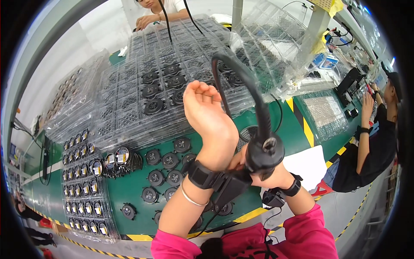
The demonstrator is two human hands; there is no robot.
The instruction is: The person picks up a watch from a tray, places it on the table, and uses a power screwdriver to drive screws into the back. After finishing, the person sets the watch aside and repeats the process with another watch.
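Right hand mostly hidden behind round black part, gripping it; left hand raised, fingers loosely together, holding nothing. Clear blister trays stacked on green counter.

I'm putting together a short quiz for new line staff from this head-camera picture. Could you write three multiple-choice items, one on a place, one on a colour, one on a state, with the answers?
1. Where do the loose round black parts lie?
A. on the green table top, left of the forearms
B. in a bin on the floor
C. on the white sheet

2. What colour are the wearer's sleeves?
A. grey
B. pink
C. blue

3. How is the left hand?
A. closed on a tray
B. raised, palm up, holding nothing
C. flat on the table

Answers:
1 A, they sit scattered on the green table beside the clear trays.
2 B, both cuffs at the lower edge are pink.
3 B, its fingers curl open in the air, while the right hand has its grip on the black tool with a hose.
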